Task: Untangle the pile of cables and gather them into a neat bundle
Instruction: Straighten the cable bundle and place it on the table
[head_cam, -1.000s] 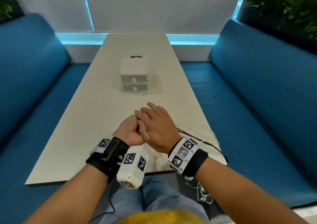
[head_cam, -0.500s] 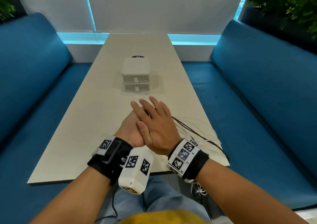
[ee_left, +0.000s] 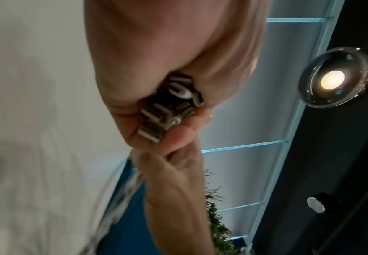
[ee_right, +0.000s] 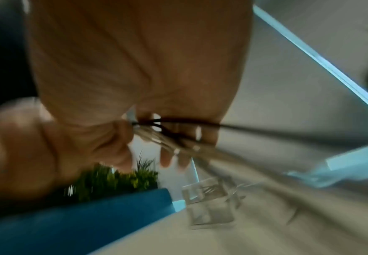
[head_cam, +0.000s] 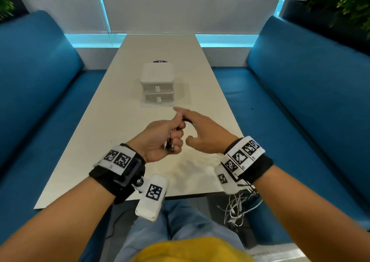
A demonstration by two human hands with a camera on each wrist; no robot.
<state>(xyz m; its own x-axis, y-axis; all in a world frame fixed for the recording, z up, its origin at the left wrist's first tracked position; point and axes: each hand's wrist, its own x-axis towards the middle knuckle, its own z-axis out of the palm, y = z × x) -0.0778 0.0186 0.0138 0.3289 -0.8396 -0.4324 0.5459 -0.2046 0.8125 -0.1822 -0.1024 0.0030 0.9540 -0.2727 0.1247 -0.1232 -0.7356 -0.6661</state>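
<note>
It looks like a café booth: blue sofas (head_cam: 304, 93) stand on both sides of the hands, with a long table (head_cam: 112, 121) under them.

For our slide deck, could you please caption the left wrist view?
Left hand grips a cluster of cable plugs, metal ends facing the camera.
</note>
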